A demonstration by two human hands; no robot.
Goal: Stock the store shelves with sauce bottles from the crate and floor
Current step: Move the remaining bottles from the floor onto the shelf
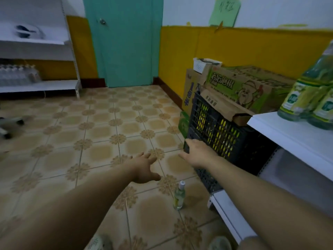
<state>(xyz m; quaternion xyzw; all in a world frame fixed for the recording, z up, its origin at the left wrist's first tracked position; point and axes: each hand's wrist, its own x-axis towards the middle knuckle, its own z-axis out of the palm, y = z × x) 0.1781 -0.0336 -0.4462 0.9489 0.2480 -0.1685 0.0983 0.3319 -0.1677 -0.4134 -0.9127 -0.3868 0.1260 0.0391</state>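
A black plastic crate [216, 130] stands on the tiled floor beside the white shelf unit [288, 134], with yellow-labelled bottles showing through its lattice. One small sauce bottle [179, 195] with a pale cap stands upright on the floor near the shelf's foot. Several green-labelled bottles [310, 98] stand on the white shelf at the right. My left hand [144, 166] reaches forward over the floor with fingers spread, holding nothing. My right hand [200, 152] stretches out with straight fingers at the crate's near corner; contact is unclear.
Green-printed cardboard boxes [243, 87] lie on top of the crate. A teal door [124, 42] is ahead. Another white shelf unit [39, 85] with packed bottles stands at the far left. A chair base [10, 123] sits at the left edge. My shoes [100, 242] show below.
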